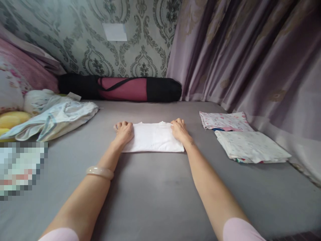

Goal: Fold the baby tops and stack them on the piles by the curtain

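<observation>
A white folded cloth (152,138) lies flat on the grey bed sheet (155,194) in the middle of the view. My left hand (123,131) rests on the cloth's left end with its fingers curled round the edge. My right hand (179,129) rests on the right end, fingers curled over that edge. A pale bangle (99,171) sits on my left wrist.
Two folded patterned cloths (247,145) lie to the right, near the purple curtain (250,53). A heap of unfolded pale clothes (54,118) and pillows (15,87) lie at the left. A black and maroon roll bag (120,88) lies along the patterned wall.
</observation>
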`<state>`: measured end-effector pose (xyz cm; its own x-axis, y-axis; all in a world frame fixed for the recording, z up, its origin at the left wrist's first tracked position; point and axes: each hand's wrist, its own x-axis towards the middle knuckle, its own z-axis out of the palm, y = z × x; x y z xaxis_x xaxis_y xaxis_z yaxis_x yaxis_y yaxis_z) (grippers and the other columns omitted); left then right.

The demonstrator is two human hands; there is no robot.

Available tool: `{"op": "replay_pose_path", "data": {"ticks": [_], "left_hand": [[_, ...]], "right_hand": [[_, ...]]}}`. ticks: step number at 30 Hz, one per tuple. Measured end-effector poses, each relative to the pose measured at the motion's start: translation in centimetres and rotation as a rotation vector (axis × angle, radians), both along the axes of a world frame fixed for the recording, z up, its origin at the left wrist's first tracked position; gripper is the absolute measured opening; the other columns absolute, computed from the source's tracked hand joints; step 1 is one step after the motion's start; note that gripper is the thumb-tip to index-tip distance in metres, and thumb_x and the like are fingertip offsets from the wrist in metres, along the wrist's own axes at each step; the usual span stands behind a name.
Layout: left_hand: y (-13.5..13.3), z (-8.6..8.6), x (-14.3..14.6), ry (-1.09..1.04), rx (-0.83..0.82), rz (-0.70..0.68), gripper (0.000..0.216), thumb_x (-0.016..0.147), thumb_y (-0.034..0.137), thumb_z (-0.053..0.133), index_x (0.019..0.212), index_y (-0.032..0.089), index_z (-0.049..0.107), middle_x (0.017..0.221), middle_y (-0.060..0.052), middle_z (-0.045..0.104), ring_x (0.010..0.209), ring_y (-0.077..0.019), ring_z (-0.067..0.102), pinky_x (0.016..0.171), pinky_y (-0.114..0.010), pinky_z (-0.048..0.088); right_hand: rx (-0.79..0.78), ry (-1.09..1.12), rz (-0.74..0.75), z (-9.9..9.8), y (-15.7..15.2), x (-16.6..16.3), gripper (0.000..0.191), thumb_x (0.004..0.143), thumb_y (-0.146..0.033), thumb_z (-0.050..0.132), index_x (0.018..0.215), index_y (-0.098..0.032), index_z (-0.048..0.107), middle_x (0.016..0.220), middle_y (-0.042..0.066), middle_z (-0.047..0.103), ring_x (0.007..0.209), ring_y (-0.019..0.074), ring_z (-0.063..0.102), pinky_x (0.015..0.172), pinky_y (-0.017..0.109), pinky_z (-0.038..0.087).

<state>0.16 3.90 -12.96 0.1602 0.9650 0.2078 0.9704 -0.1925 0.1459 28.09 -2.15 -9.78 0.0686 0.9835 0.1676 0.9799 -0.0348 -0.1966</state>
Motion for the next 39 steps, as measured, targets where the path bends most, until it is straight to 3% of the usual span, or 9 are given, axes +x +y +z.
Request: {"op": "replay_pose_path", "data": {"ticks": [6,11,15,19,23,27,32,35,39], "left_hand": [[0.5,-0.5,-0.3,-0.091,0.005,-0.011,0.045,0.079,0.014,0.040,0.118,0.016,0.063,0.126,-0.021,0.058,0.123,-0.0384,0.046,0.106,-0.060,0.028],[0.8,0.1,-0.9,-0.204,-0.008,-0.057,0.038,0.076,0.014,0.041,0.106,0.021,0.064,0.113,-0.014,0.067,0.113,-0.0313,0.057,0.109,-0.058,0.025],[0.7,2.4,-2.0,-0.344,-0.040,-0.086,0.032,0.069,0.019,0.047,0.094,0.021,0.067,0.095,-0.009,0.072,0.102,-0.0302,0.063,0.106,-0.055,0.033],[-0.1,5.9,-3.8,-0.598,-0.219,-0.226,0.034,0.067,0.033,0.056,0.095,0.021,0.071,0.091,-0.005,0.073,0.089,-0.0257,0.066,0.085,-0.037,0.050],[-1.4,9.1,-5.6,-0.784,-0.412,-0.394,0.030,0.065,0.042,0.065,0.085,0.022,0.074,0.085,-0.006,0.074,0.079,-0.0238,0.067,0.072,-0.032,0.053],[-2.4,10.7,-6.9,-0.949,-0.445,-0.404,0.027,0.059,0.041,0.075,0.079,0.022,0.075,0.080,-0.007,0.073,0.074,-0.0238,0.067,0.069,-0.033,0.053],[-2.1,10.8,-6.3,-1.106,-0.354,-0.301,0.030,0.054,0.038,0.082,0.077,0.020,0.074,0.073,-0.005,0.069,0.066,-0.0195,0.063,0.064,-0.032,0.053],[-1.7,10.8,-4.9,-1.194,-0.168,-0.229,0.032,0.055,0.036,0.083,0.080,0.019,0.073,0.074,-0.001,0.067,0.068,-0.0158,0.061,0.070,-0.029,0.051],[-1.7,11.0,-4.4,-1.300,0.057,-0.285,0.029,0.061,0.032,0.080,0.086,0.020,0.073,0.080,0.001,0.067,0.073,-0.0130,0.061,0.076,-0.025,0.049]], "right_hand": [[-0.079,0.178,0.112,2.7,-0.4,0.7,0.026,0.094,-0.018,0.046,0.114,-0.019,0.063,0.119,0.009,0.063,0.113,0.0211,0.054,0.095,0.030,0.039],[-0.070,0.289,0.137,4.6,-1.0,1.1,0.024,0.089,-0.021,0.053,0.109,-0.020,0.066,0.108,0.007,0.070,0.098,0.0196,0.062,0.085,0.028,0.044],[-0.032,0.383,0.191,5.7,-1.3,1.4,0.023,0.086,-0.021,0.055,0.104,-0.018,0.069,0.097,0.005,0.071,0.088,0.0170,0.063,0.080,0.026,0.046],[-0.058,0.554,0.240,6.9,-2.1,1.7,0.022,0.085,-0.022,0.056,0.101,-0.015,0.068,0.091,0.005,0.072,0.082,0.0160,0.064,0.074,0.026,0.048],[-0.078,0.724,0.316,8.3,-3.3,2.7,0.023,0.083,-0.031,0.061,0.101,-0.017,0.069,0.091,0.004,0.072,0.083,0.0164,0.065,0.075,0.028,0.049],[-0.067,0.872,0.341,9.3,-4.3,3.7,0.034,0.079,-0.043,0.069,0.102,-0.018,0.070,0.095,0.004,0.073,0.088,0.0181,0.066,0.081,0.032,0.051],[0.026,0.945,0.290,9.4,-4.2,4.0,0.041,0.073,-0.050,0.074,0.099,-0.018,0.071,0.097,0.006,0.074,0.090,0.0199,0.066,0.084,0.035,0.052],[0.188,0.959,0.255,9.7,-3.9,3.4,0.040,0.072,-0.050,0.075,0.097,-0.019,0.071,0.098,0.006,0.073,0.092,0.0204,0.066,0.086,0.036,0.052],[0.322,0.915,0.265,10.3,-4.2,3.1,0.040,0.074,-0.052,0.074,0.099,-0.021,0.072,0.101,0.005,0.073,0.096,0.0211,0.065,0.088,0.036,0.051]]}}
